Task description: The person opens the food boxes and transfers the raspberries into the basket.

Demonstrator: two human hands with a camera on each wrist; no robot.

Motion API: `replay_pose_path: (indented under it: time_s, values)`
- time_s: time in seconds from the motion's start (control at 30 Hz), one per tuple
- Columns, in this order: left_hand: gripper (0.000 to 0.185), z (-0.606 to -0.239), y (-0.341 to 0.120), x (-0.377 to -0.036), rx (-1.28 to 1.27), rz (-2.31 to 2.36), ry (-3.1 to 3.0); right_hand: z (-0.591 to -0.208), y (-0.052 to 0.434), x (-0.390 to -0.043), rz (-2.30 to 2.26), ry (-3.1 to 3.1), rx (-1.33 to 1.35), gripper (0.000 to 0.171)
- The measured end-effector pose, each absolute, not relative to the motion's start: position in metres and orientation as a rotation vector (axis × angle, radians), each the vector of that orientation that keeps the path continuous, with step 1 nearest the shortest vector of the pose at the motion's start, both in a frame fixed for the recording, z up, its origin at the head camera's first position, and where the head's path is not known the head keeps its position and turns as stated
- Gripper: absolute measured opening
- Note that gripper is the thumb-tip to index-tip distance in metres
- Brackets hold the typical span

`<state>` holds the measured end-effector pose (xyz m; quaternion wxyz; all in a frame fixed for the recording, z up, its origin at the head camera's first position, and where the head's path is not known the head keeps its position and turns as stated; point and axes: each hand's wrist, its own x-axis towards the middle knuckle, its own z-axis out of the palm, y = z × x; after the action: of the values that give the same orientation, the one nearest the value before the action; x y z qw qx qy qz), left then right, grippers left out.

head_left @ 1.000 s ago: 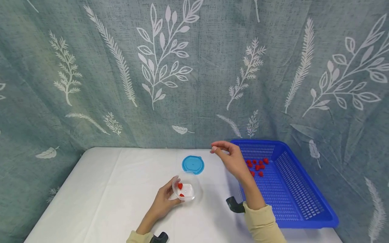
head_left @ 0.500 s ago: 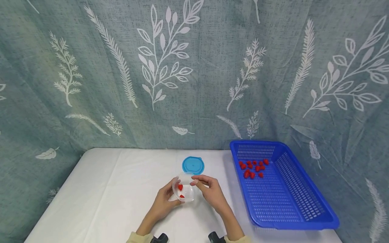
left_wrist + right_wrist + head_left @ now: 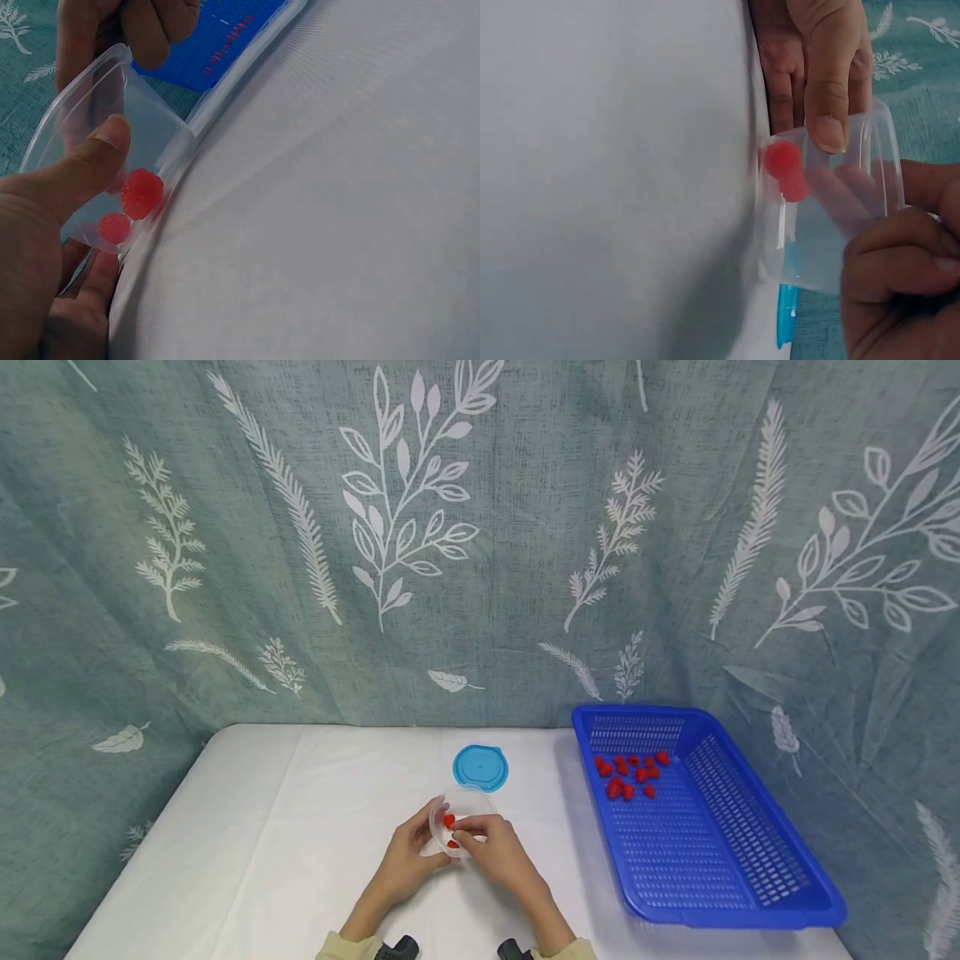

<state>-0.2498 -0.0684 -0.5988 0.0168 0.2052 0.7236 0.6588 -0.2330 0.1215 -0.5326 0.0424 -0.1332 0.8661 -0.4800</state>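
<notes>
My left hand (image 3: 408,860) grips a clear plastic container (image 3: 455,820) tilted on its side on the white table (image 3: 285,852), thumb (image 3: 82,169) on its rim. Two red raspberries (image 3: 141,192) lie inside against the lower wall; the right wrist view shows the same raspberries (image 3: 784,161). My right hand (image 3: 491,852) is at the container's mouth, fingertips (image 3: 900,259) curled together over the rim. Nothing shows between them; the pinch itself is hidden. A round blue lid (image 3: 480,767) lies flat just behind the container.
A blue perforated basket (image 3: 720,860) stands at the right of the table, with several raspberries (image 3: 628,775) in its far left corner. A leaf-patterned curtain (image 3: 480,543) hangs behind the table. The table's left edge (image 3: 150,852) drops off.
My right hand came from beside the basket, leftward and down, to the container's mouth. The left hand and container stayed put, and still two raspberries show inside.
</notes>
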Motion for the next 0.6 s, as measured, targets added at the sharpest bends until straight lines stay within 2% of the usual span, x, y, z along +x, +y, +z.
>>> replay_pose_path:
  time_s: [0.3,0.47,0.6]
  values:
    - [0.09,-0.599,-0.07,-0.25,0.631,2.052,2.214,-0.511,0.115,-0.238,-1.116,2.655,-0.378,0.025]
    - [0.091,-0.598,-0.069,-0.25,0.618,2.035,2.22,-0.504,0.117,-0.238,-1.085,2.641,-0.417,0.023]
    - [0.091,-0.597,-0.069,-0.25,0.589,2.014,2.244,-0.512,0.118,-0.242,-1.186,2.588,-0.457,0.017]
